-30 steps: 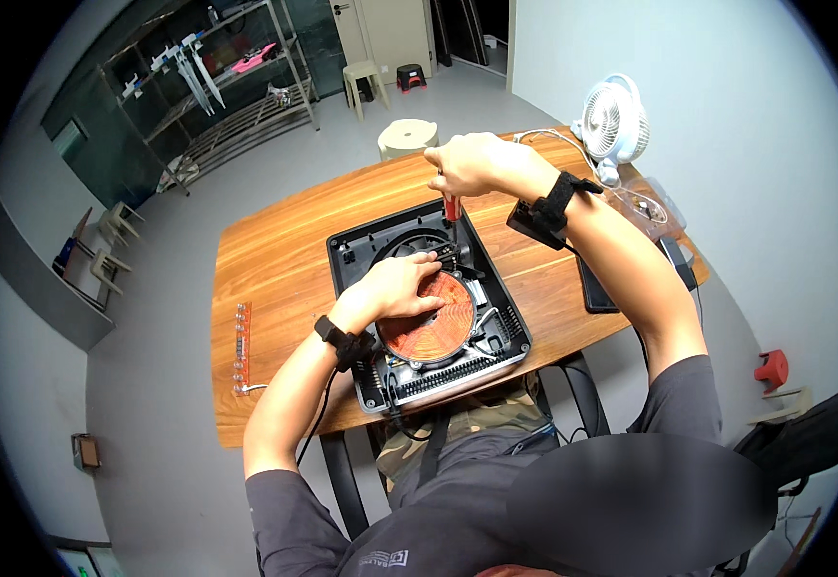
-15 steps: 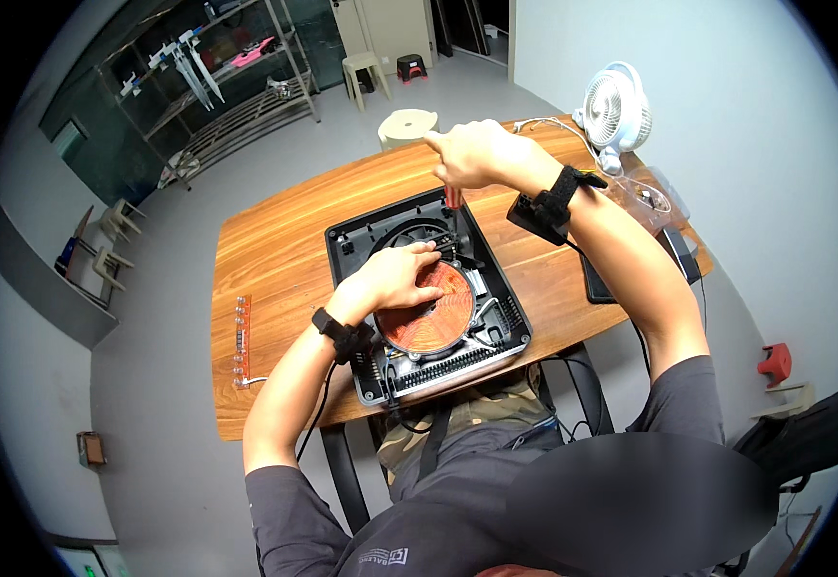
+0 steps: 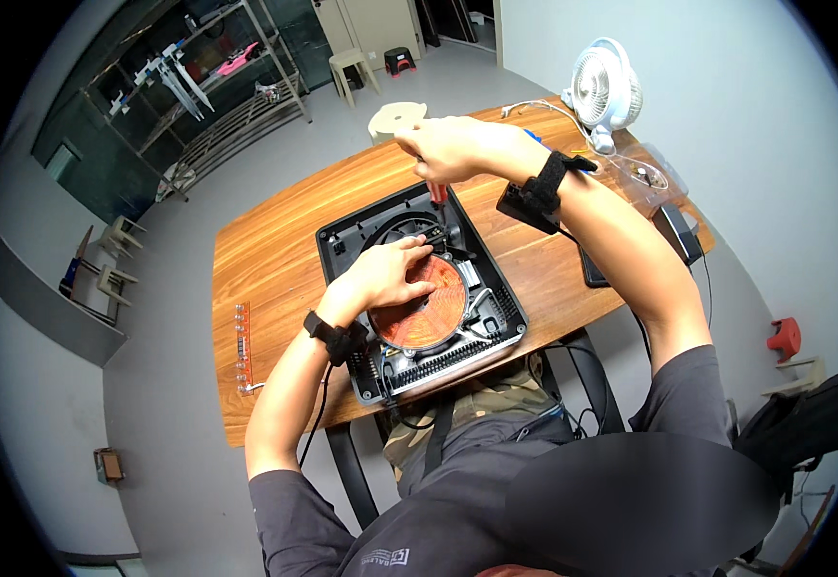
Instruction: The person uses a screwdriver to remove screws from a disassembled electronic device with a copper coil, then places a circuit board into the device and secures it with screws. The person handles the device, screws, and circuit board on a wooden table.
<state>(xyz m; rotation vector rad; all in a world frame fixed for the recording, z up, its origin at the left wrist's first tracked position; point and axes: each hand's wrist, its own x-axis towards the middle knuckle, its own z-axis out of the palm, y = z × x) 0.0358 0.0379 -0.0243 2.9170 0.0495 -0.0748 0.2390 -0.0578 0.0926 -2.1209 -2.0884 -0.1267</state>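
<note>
My right hand is closed on a screwdriver with a red handle, held upright over the far part of an opened black appliance housing; its tip is hard to make out among the dark parts. My left hand lies with fingers apart on the round copper coil inside the housing, fingertips reaching the black parts just beyond it. Wires and a ridged near edge show around the coil. Both wrists wear black straps with attached units.
The wooden table also bears an orange circuit strip at left, and a white fan, loose cables and a black device at right. Beyond are a cream stool and metal shelving; a black chair surrounds me.
My right hand has risen slightly and turned toward the left on the screwdriver. My left hand stays on the coil. The whole view has shifted a little.
</note>
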